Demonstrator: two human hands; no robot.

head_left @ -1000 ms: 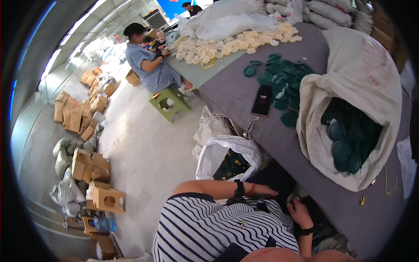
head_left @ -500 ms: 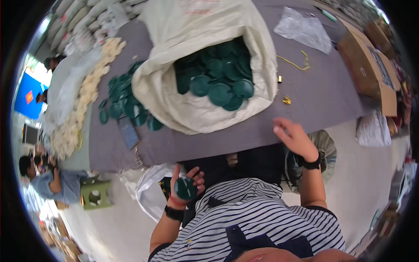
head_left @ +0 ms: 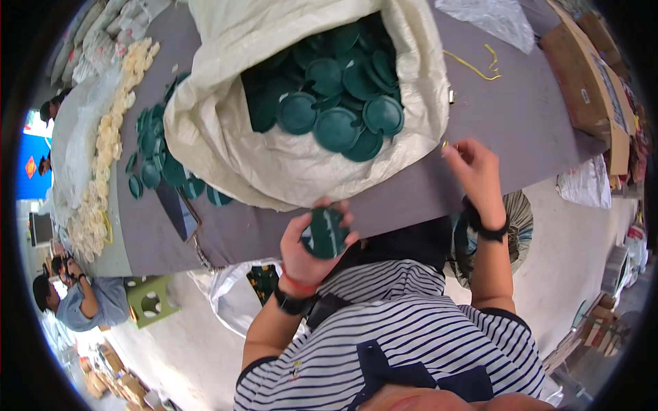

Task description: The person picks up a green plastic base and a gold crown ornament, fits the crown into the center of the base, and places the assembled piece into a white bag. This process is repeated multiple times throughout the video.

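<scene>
A round dark-green plastic disc lies in my left hand, whose fingers curl round its edge; shiny streaks cross its face. My right hand is at the table's front right, thumb and forefinger pinched at a small gold-coloured piece. The hand covers the spot where a little heap of such pieces lay. Ahead of both hands lies a large cream woven sack, its mouth facing me, with many more green discs inside. Another heap of green discs spreads to the left of the sack.
A phone with a chain lies at the table's front left. Yellow cord, a clear plastic bag and a cardboard box are at the right. Left, a person sits beside a green stool.
My left hand has raised the green disc forward and right, up to the table edge. My right hand has reached to the gold pieces and closed its fingertips. The view has shifted closer.
</scene>
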